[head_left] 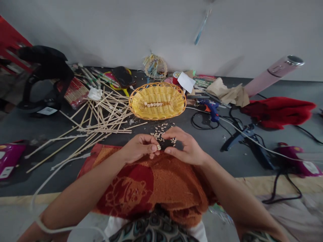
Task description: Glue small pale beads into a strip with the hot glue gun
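My left hand (142,146) pinches a few small pale wooden pieces (158,147) between thumb and fingertips. Across from it, my right hand (185,146) has its thumb and fingers apart, with nothing visible between them. Just beyond both hands, a scatter of short cut wooden pieces (159,130) lies on the dark table, partly covered by my fingers. Behind that scatter stands a yellow woven basket (174,112), holding a short row of joined pale pieces (153,104). An orange-brown towel (174,181) spreads over my lap and the table edge beneath my hands.
Long thin wooden sticks (106,111) are heaped left of the basket. On the right lie a blue glue gun (214,111), a dark blue clamp-like tool (238,137) and a red cloth (280,109). A pink flask (272,75) stands behind them. A white cable (242,132) crosses there.
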A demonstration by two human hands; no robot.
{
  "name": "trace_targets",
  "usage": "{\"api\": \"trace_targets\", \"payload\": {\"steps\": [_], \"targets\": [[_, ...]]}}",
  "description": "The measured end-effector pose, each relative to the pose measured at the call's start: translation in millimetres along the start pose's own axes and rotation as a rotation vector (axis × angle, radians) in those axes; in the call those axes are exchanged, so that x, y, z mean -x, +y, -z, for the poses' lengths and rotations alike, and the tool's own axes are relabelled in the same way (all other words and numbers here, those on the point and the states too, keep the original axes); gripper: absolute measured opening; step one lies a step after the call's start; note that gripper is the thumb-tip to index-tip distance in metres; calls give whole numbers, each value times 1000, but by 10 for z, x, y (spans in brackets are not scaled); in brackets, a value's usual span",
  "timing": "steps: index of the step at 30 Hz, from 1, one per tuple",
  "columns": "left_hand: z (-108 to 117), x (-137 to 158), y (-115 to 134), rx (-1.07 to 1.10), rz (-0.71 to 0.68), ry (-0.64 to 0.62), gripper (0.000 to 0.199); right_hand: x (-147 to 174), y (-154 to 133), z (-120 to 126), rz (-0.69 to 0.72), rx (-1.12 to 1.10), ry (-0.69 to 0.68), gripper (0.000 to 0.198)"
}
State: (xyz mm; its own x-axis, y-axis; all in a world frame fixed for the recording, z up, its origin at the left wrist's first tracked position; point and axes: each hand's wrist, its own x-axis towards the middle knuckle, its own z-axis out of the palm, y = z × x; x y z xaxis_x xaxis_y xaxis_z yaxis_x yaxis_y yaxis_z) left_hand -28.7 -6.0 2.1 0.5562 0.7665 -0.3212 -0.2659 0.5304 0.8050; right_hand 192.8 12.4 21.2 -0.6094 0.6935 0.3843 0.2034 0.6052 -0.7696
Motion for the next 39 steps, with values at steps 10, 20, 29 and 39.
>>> {"api": "trace_targets", "payload": {"steps": [10, 20, 29, 39], "targets": [[14, 8, -15, -64, 3, -32, 30, -18, 272, 104, -76, 381, 122, 18], [52, 21, -34, -129, 13, -84, 26, 60, 457, 227, -218, 635, -44, 10], [35, 28, -13, -157, 17, -83, 25, 66, 311, 248, -259, 763, -128, 10], [53, 4, -32, -184, 10, -93, 24, -18, -131, 45, 61, 369, 20, 10]]}}
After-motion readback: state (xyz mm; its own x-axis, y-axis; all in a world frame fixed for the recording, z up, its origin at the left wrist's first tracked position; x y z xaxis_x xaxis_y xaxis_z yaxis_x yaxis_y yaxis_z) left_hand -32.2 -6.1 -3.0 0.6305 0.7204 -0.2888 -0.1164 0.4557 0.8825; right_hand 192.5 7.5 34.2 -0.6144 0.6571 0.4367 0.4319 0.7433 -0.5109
